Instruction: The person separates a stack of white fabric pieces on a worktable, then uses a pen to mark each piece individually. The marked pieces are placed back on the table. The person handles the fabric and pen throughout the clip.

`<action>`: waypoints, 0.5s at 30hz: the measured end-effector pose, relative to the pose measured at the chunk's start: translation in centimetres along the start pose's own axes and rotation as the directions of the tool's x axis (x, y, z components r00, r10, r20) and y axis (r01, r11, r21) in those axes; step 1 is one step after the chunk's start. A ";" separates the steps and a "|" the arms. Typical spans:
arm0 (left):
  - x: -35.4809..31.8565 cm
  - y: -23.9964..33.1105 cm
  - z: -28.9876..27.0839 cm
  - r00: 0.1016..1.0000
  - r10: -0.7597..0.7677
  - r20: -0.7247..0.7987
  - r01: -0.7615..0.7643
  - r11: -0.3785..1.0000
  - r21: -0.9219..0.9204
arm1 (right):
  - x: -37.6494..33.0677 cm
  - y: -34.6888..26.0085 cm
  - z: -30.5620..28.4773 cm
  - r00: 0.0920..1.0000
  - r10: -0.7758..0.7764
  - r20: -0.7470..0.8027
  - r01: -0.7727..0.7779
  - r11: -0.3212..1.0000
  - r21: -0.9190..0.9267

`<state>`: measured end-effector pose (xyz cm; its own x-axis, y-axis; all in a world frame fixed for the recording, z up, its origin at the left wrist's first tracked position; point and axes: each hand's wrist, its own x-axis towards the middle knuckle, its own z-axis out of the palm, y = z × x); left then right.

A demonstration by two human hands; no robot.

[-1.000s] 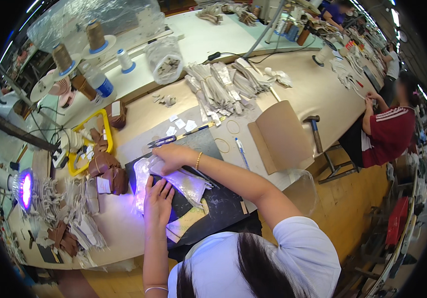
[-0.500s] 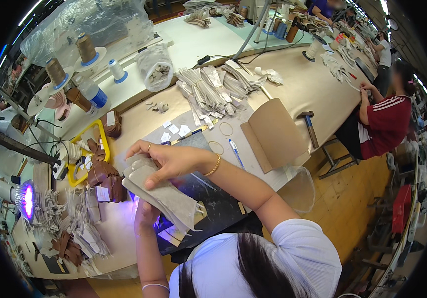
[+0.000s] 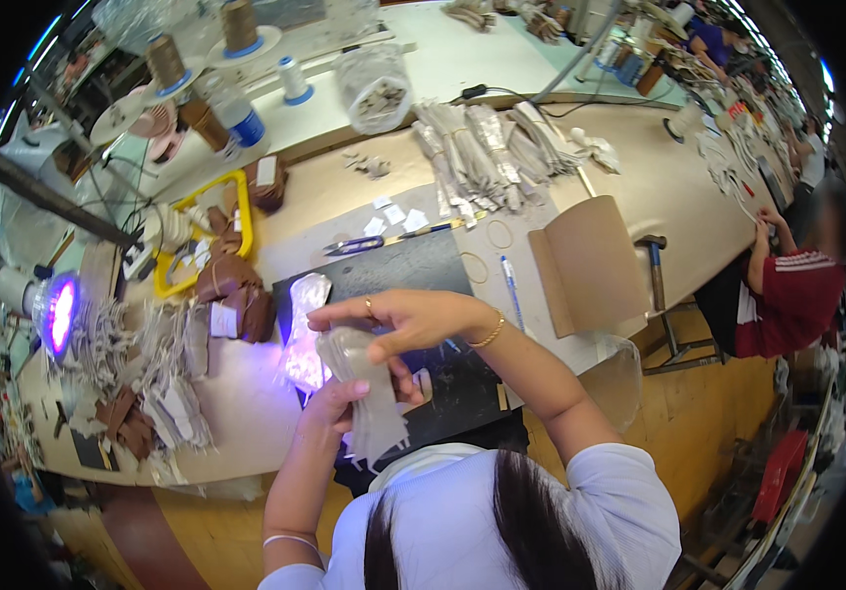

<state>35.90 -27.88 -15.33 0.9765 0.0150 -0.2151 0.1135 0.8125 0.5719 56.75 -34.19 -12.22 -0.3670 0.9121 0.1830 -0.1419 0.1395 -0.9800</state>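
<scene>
A stack of flat grey strips point(image 3: 380, 423), apparently leather or fabric, is held upright over the dark work board point(image 3: 428, 280). My left hand point(image 3: 329, 408) wraps its lower part, thumb in front and fingers round the far side. At its top end, my right hand point(image 3: 428, 320) has its fingers laid across the edge and the thumb against the face. Just left of the stack, more pale shiny strips point(image 3: 303, 339) lie on the board under violet light from a lamp point(image 3: 61, 310).
Brown bundles point(image 3: 236, 285) lie by a yellow basket point(image 3: 251, 231). Pale strip bundles point(image 3: 472, 152) lie farther back, and loose ones point(image 3: 172, 393) at left. Thread snips point(image 3: 354, 246), a pen point(image 3: 511, 285), brown cardboard point(image 3: 590, 261) and a hammer point(image 3: 654, 265) surround the board. A co-worker point(image 3: 796, 285) sits at right.
The stack has come down and turned more upright. My left hand now grips its lower part, and my right hand has shifted to its top end. The whole view has swung left.
</scene>
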 end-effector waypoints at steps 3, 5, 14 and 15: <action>-0.5 0.1 -0.5 0.999 -0.039 -0.007 0.039 0.999 0.002 | -0.2 -1.5 0.7 0.995 0.086 -0.055 -0.086 0.996 0.019; -0.8 0.3 -0.1 0.994 -0.094 -0.061 0.093 0.995 -0.022 | -0.6 -2.3 1.3 0.984 0.180 -0.003 -0.178 0.972 0.150; -1.4 1.2 1.8 0.991 -0.099 0.091 0.093 0.994 0.062 | -1.5 -2.4 1.4 0.982 0.008 -0.187 -0.058 0.963 -0.261; -1.4 1.2 1.7 0.992 -0.088 0.094 0.082 0.994 0.071 | -1.8 -3.0 2.1 0.969 -0.066 -0.237 0.003 0.966 -0.259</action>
<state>34.98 -27.95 -13.00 0.9756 -0.1117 -0.1893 0.2056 0.7677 0.6069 55.85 -37.04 -9.43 -0.1283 0.9662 0.2237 0.1003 0.2370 -0.9663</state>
